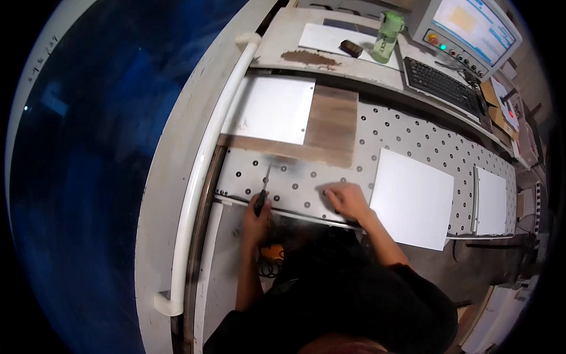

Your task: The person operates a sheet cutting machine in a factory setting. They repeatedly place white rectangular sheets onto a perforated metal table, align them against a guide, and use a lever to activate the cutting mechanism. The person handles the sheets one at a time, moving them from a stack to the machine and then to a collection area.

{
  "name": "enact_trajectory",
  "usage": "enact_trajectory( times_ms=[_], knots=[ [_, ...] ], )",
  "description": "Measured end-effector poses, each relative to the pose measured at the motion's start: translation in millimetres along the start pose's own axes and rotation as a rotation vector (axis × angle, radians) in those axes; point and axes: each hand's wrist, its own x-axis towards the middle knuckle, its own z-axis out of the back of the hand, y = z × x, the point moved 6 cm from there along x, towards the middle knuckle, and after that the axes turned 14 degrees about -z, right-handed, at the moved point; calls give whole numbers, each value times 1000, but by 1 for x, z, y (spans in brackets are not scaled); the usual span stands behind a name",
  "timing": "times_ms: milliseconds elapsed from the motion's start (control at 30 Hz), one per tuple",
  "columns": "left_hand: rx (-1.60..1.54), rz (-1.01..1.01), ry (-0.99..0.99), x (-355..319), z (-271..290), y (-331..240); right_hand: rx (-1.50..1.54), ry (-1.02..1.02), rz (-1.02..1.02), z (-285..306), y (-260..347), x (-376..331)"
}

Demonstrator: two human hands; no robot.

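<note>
Left hand (257,213) closed in a fist around dark-handled, thin-shafted tool (263,190), tip pressed to perforated grey metal worktable (407,138) at about 12 o'clock from the fist. Right hand (346,199) laid flat at 3 o'clock from the tool, fingers slightly spread, pressing on the table surface. Judged best done with tool kept steeply upright and steadied by the flat hand close by, so the tip stayed on its hole. Brown wood-grain board (333,127) with square white panel (277,109) atop at 12 o'clock; larger white sheet (413,199) at 3 o'clock, narrow white panel (491,202) beyond. Green translucent bottle (387,38), black keyboard (442,85) and control screen (474,23) at 1 o'clock. White tubular rail (203,171) at 9 o'clock, limiting elbow room.
</note>
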Motion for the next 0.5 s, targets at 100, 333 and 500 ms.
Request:
enact_trajectory(
  times_ms=[100, 333, 500],
  knots=[
    [-160, 57, 73, -2, 4, -30, 26, -50, -26, -14, -9, 39],
    [-324, 170, 398, -28, -23, -47, -33, -338, -48, -20, -35, 167],
    [-450, 78, 654, -43, -64, -52, -119, -356, 24, -37, -17, 225]
  ],
)
